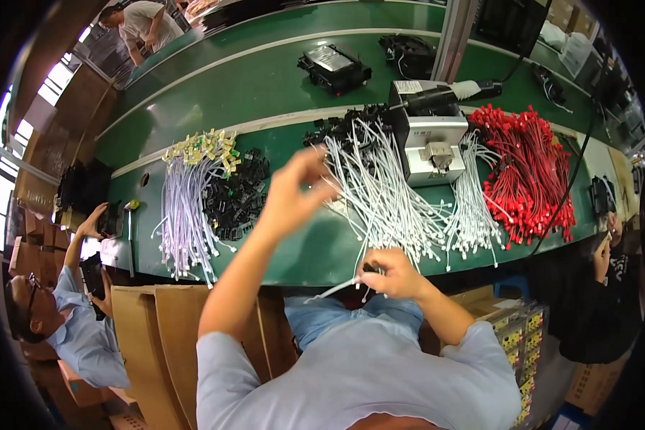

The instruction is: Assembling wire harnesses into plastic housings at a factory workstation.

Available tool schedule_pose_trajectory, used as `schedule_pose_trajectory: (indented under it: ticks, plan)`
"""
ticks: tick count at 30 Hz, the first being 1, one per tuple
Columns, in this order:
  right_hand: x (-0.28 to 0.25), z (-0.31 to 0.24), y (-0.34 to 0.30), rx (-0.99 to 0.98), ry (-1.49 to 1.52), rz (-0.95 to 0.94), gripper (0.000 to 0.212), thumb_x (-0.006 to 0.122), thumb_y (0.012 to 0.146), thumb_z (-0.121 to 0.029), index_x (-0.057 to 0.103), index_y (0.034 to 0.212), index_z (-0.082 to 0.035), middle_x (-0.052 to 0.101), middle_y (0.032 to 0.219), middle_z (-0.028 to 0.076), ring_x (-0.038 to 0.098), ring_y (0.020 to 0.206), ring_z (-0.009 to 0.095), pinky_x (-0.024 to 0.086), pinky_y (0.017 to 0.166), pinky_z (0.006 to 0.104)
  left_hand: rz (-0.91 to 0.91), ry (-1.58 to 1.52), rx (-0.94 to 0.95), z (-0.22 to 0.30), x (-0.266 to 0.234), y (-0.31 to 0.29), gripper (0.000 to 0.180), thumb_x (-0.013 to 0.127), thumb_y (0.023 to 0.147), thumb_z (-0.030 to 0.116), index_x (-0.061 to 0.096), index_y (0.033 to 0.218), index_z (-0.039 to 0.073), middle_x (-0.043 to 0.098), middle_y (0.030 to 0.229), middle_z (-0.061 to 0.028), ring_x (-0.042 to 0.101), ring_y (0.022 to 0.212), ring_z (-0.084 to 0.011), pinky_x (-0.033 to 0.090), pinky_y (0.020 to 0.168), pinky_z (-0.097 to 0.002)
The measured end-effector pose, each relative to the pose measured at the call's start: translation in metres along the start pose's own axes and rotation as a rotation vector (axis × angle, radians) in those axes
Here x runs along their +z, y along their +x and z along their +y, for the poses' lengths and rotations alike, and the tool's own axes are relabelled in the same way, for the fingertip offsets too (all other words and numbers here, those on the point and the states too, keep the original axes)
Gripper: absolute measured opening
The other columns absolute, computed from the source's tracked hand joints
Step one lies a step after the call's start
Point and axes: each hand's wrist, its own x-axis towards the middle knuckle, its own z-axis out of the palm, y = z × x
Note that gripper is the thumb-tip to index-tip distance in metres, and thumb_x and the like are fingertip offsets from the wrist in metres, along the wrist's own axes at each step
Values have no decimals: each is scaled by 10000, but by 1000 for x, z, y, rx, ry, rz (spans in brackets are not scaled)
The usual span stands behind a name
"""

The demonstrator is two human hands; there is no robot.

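Over the green bench, my left hand (299, 192) reaches to the left edge of a pile of white cables (387, 190). Its thumb and fingers are curved but apart, slightly blurred, with nothing clearly held. My right hand (395, 275) is closed at the front edge of the bench, above my lap. It grips a white cable (337, 288) whose loose end sticks out to the left. A small black piece (369, 268) shows at its fingertips; the fingers partly hide it.
A grey boxy machine (426, 136) stands behind the white cables. Red cables (527, 172) lie to its right; yellow-ended white cables (190, 208) and black clips (238, 190) lie left. Black assemblies (335, 69) sit on the far belt. Co-workers (86, 315) are at both sides.
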Motion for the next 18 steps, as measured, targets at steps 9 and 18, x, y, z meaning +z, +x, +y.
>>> schedule_pose_trajectory:
  ticks: [9, 18]
  plan:
    - [-12, -13, -33, -83, -169, -18, 378, 758, 768, -80, 678, 1123, 23, 698, 1095, 156, 695, 957, 271, 540, 873, 347, 491, -576, -796, -198, -8, 283, 825, 732, 795, 492, 381, 1397, 50, 476, 1347, -261, 516, 1148, -494, 358, 901, -739]
    - [-22, 36, -42, -16, 986, 110, 359, 669, 828, -6, 608, 1164, 103, 658, 1114, 261, 647, 1064, 344, 480, 955, 406, 520, -455, -1068, -154, 8, 343, 506, 723, 740, 513, 591, 1084, 166, 639, 1060, -102, 648, 939, -303, 517, 839, -509]
